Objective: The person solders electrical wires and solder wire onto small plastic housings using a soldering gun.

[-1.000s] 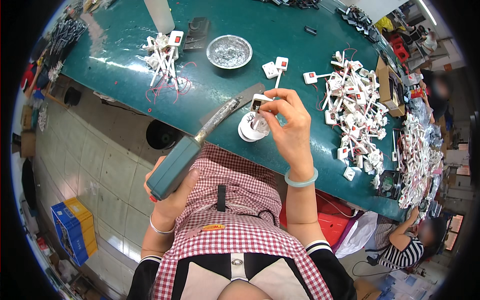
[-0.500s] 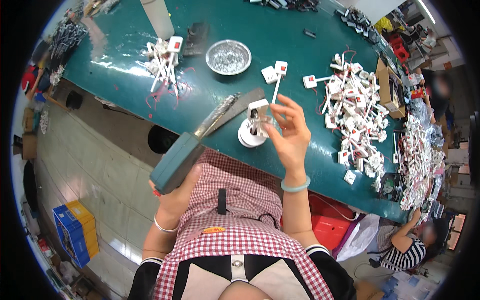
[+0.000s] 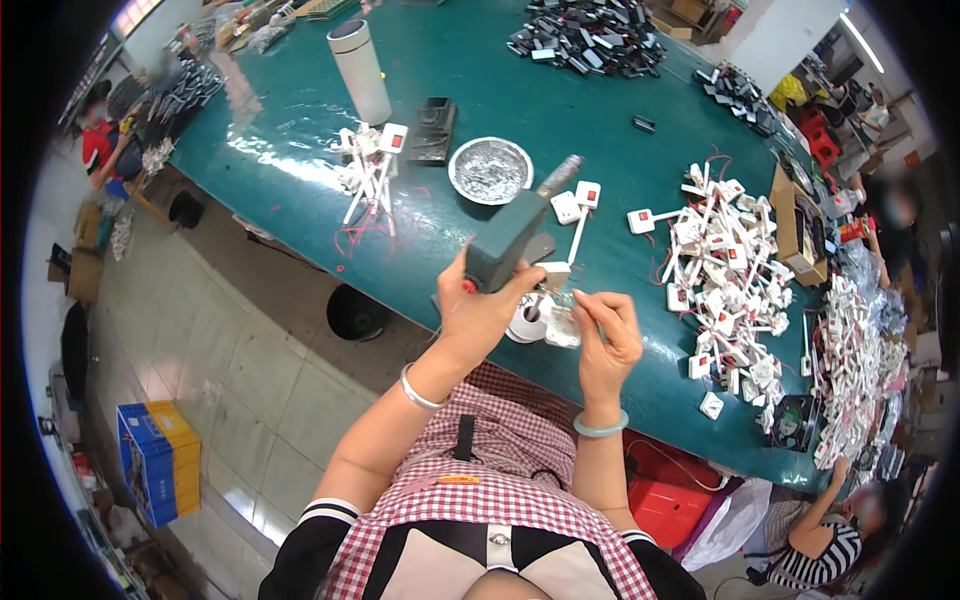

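the green bench (image 3: pixel 570 110) spreads out under everything, with the metal bowl (image 3: pixel 466 196) on it as a landmark. well to the right of the bowl sprawls a heap of white parts (image 3: pixel 730 290), many with red rockers, backed by a cardboard box (image 3: pixel 795 225); set off there, the heap likely leaves the near edge free for handwork. beyond the bowl, to the right, lies a black pile (image 3: pixel 590 45). beyond it to the left stands a pale flask (image 3: pixel 362 85), behind a smaller white bunch (image 3: pixel 370 165) with thin red wires.

the left hand (image 3: pixel 480 315), nearer the person than the bowl, is wrapped round the green tool (image 3: pixel 508 240), probably to stay clear of its metal tip, which points past the bowl's right side. the tool body and fingers hide part of what is beneath. the right hand (image 3: pixel 612 345) is narrowed in a pinch on a white fitting (image 3: pixel 562 330), on the near, right side of the bowl; the left fingertips come close to it, though contact is unclear. beside the fitting sits a white spool (image 3: pixel 526 322), perhaps placed there for easy reach. just right of the bowl lie two loose white pieces (image 3: pixel 587 194), close to the tip.
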